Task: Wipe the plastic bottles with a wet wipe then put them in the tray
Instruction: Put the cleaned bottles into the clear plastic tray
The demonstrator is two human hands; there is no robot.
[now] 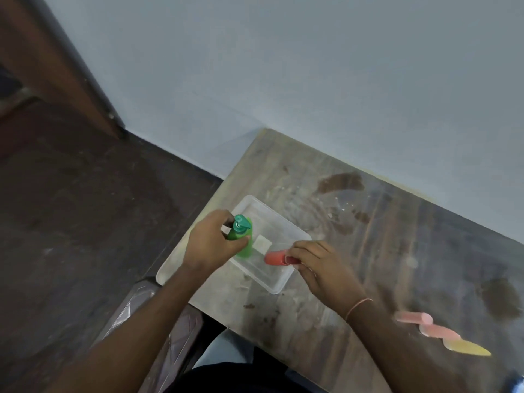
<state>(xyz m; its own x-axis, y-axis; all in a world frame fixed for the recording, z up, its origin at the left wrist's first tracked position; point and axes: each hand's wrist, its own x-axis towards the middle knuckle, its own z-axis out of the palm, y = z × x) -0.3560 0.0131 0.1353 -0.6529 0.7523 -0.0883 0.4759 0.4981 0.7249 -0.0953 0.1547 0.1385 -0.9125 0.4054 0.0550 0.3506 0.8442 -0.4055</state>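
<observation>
Left hand [211, 245] grip curled round green bottle [243, 239], right hand [317, 263] pinching red bottle [276, 258] over tray [279, 287]

Head cam, looking steeply down.

- A plain domestic room is suggested by the bare pale blue painted wall [312, 66] beyond the hands.
- A worn, stained wooden table [397, 236], dark floor [85, 222] and brown wooden door [56, 66] are seen.

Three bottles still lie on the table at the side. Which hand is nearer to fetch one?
Probably the right hand: the three lying bottles are on its side. It holds the red bottle over the tray.
</observation>
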